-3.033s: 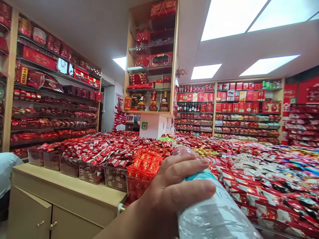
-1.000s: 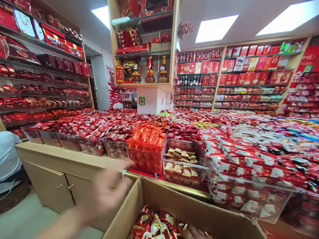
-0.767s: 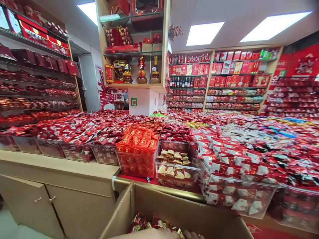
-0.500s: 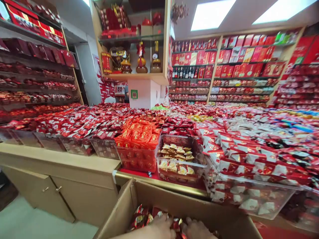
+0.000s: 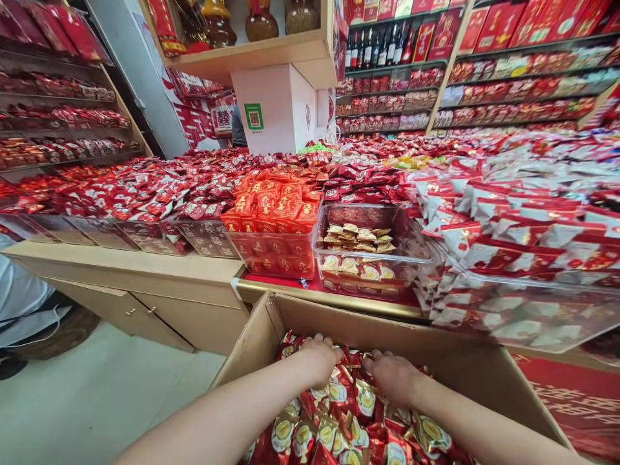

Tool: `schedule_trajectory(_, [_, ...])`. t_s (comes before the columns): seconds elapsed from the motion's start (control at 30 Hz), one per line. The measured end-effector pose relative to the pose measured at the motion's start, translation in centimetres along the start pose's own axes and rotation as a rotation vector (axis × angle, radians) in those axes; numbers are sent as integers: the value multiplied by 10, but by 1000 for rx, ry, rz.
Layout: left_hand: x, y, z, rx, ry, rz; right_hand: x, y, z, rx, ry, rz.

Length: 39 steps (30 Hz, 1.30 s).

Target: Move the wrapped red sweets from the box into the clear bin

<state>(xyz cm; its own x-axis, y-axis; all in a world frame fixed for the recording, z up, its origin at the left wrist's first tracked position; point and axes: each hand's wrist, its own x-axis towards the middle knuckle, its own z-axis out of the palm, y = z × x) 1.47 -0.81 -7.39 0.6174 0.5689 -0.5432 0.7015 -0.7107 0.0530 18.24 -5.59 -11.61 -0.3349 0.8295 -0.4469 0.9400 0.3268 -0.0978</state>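
A brown cardboard box [image 5: 387,332] holds many red-and-gold wrapped candies [image 5: 365,397] with a round yellow picture on them. Inside, my left hand [image 5: 320,361] lies on the candies toward the far left, fingers bent over and closed on some of them. To its right, my right hand [image 5: 393,378] is closed in a similar way on candies near the far wall of the box, its fingertips partly hidden among the wrappers. A gap with candies in it separates the two hands. Beyond the box stands a clear plastic bin [image 5: 372,274] partly filled with small gold-and-white packets.
Left of that bin is one heaped with orange-red packets [image 5: 271,219]; to its right, a bin overflows with white-and-red packets [image 5: 527,252]. A gold counter edge [image 5: 334,300] borders the box. A wooden cabinet [image 5: 159,290] runs left. A person's clothing [image 5: 22,297] shows at far left.
My view has tilted down, so more of the box, the candies and both forearms shows. Both hands stay among the candies. The person at far left has come into view.
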Motion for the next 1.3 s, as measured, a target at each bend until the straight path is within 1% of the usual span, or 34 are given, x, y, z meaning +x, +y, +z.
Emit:
schedule_trajectory(0.13, [0,-6,7,-52,93,74,0,4,-3,-24,26,-70])
schedule_trajectory(0.2, [0,-7,8,-78,116,102,-1,8,-6,-29,42,-100])
schedule_trajectory(0.33, [-4,-2,6,-60,80,100,-1,14,-13,26,117,-149])
schedule_trajectory(0.4, [-6,1,3,-60,62,91,-2,14,-18,50,152,-143])
schedule_trajectory(0.47, [-7,3,-3,-148,58,112,-6,11,-27,74,175,-128])
schedule_trajectory(0.53, [-9,5,-11,-351,61,118,-12,6,-40,145,219,-141])
schedule_trajectory(0.63, [-13,5,-25,-848,23,142,-26,-3,-62,326,342,-226])
schedule_trajectory(0.7, [-19,4,-36,-1233,-71,234,-36,-7,-74,450,434,-280])
schedule_trajectory(0.77, [-27,4,-45,-1550,-198,356,-44,-9,-82,541,530,-314])
schedule_trajectory(0.83, [-34,5,-53,-1750,-294,442,-48,-9,-85,560,604,-341])
schedule_trajectory(0.87, [-36,6,-55,-1827,-296,461,-49,-8,-85,550,624,-349])
schedule_trajectory(0.97, [-39,11,-58,-2002,-167,414,-48,-8,-82,545,655,-339])
schedule_trajectory(1.03, [-38,13,-58,-2050,-99,363,-46,-7,-79,576,677,-305])
schedule_trajectory(1.13, [-38,13,-59,-2047,-53,340,-44,-6,-76,604,708,-259])
schedule_trajectory(1.3, [-42,9,-63,-2030,106,392,-44,-3,-76,665,812,-224])
